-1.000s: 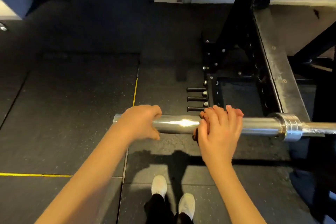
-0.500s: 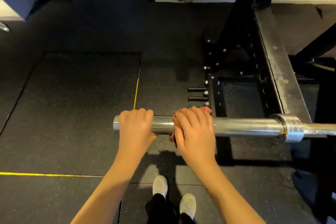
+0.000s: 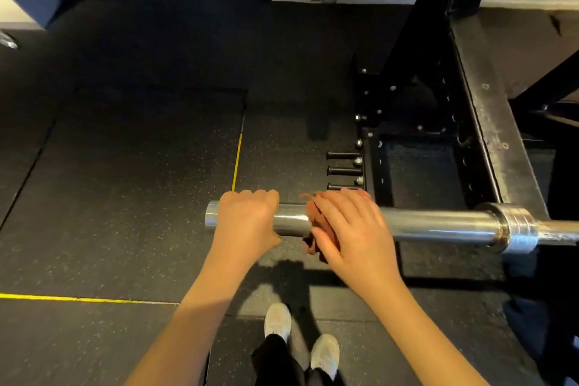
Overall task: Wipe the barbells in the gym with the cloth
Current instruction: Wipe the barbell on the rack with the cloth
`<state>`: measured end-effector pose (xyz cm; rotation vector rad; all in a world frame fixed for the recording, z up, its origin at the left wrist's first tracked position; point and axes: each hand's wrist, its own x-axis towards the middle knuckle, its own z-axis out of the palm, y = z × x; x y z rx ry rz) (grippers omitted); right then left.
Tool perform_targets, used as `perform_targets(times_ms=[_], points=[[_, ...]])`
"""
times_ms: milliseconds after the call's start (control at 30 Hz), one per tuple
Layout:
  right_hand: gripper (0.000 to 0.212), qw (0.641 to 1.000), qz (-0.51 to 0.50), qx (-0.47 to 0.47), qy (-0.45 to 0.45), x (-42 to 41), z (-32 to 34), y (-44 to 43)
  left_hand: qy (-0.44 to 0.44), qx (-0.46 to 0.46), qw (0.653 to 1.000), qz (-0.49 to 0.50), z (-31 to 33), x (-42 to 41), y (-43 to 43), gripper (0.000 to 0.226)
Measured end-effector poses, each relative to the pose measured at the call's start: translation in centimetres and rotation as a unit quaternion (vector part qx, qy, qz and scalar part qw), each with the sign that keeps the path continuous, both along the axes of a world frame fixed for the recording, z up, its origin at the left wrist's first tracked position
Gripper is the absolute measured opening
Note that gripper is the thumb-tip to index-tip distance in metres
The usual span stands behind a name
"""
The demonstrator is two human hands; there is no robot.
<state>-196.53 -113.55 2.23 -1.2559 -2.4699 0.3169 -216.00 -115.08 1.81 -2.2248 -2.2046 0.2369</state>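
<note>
The barbell (image 3: 438, 224) runs past the black rack (image 3: 488, 122), its chrome end reaching leftward from the collar (image 3: 513, 227). Farthest from the collar, the left hand (image 3: 247, 219) wraps its fingers over the bar's tip. Between that hand and the collar, the right hand (image 3: 354, 229) clutches a reddish-brown cloth (image 3: 313, 229) around the bar with curled fingers.

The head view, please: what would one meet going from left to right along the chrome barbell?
Left hand, right hand holding the reddish-brown cloth, bare stretch of shiny chrome barbell sleeve, ribbed steel collar, thinner shaft.
</note>
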Motion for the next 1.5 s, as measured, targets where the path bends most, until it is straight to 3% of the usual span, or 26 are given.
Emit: perform_targets(times_ms=[67, 167, 233, 367, 433, 500, 567, 667, 800, 900, 1000, 1100, 1267, 1367, 1433, 1500], points=[[0.039, 0.997, -0.064, 0.011, -0.033, 2.6, 0.0, 0.1, -0.004, 0.032, 0.999, 0.003, -0.4, 0.0, -0.2, 0.048], [0.038, 0.981, -0.191, -0.021, -0.009, 2.3, 0.1, -0.7, 0.0, 0.047, 0.999, 0.001, -0.4, 0.1, -0.3, 0.048], [0.03, 0.985, -0.171, -0.023, 0.016, -0.3, -0.1, -1.1, 0.005, 0.052, 0.999, 0.008, -0.4, 0.3, -0.4, 0.046], [0.033, 0.999, -0.033, -0.017, 0.001, -1.1, 0.1, -0.6, 0.001, 0.049, 0.999, 0.007, -0.4, 0.5, -0.5, 0.045], [0.034, 1.0, -0.022, -0.016, -0.008, 1.3, 0.4, 0.0, -0.024, 0.0, 1.0, -0.015, 0.6, -0.1, -0.2, 0.042], [0.032, 0.997, -0.079, 0.003, -0.006, 3.7, 0.5, 0.4, -0.096, -0.133, 0.986, 0.006, 1.7, -1.3, 0.7, 0.045], [0.033, 0.987, -0.158, 0.01, 0.007, 4.4, 0.2, 0.4, -0.09, -0.18, 0.979, 0.018, 2.1, -2.1, 1.3, 0.049], [0.031, 0.976, -0.217, -0.011, 0.023, 0.8, 0.1, 0.0, -0.049, -0.121, 0.991, 0.015, 1.2, -1.9, 0.8, 0.041], [0.035, 0.996, -0.081, -0.031, -0.013, -3.8, 0.1, -1.3, 0.004, 0.027, 0.999, -0.018, -0.2, -1.3, -0.6, 0.044], [0.037, 0.999, -0.025, -0.035, -0.033, -0.9, 0.4, -0.3, -0.027, -0.011, 0.999, -0.013, 0.4, -1.7, -0.7, 0.04], [0.03, 0.993, -0.112, -0.02, -0.006, 2.7, 0.6, 0.3, -0.082, -0.061, 0.995, 0.019, 1.1, -3.0, -0.4, 0.049], [0.032, 0.98, -0.197, -0.024, 0.004, 0.4, 0.3, -0.1, -0.045, -0.027, 0.999, 0.009, 0.5, -3.0, -0.7, 0.042], [0.025, 0.998, -0.064, -0.027, -0.008, -6.1, 0.4, -0.7, -0.026, 0.016, 0.999, 0.014, -0.5, -2.6, -1.1, 0.034], [0.027, 0.999, -0.024, -0.033, -0.025, -3.4, 0.9, 0.0, -0.102, 0.004, 0.995, 0.008, 0.2, -3.6, -1.8, 0.035], [0.028, 0.997, -0.065, -0.032, -0.015, -0.7, 1.0, 0.2, -0.138, -0.008, 0.99, 0.029, 0.8, -4.5, -2.1, 0.048], [0.031, 0.991, -0.132, -0.026, -0.007, -0.3, 0.8, -0.1, -0.098, -0.026, 0.995, 0.027, 0.8, -4.4, -2.2, 0.048]])
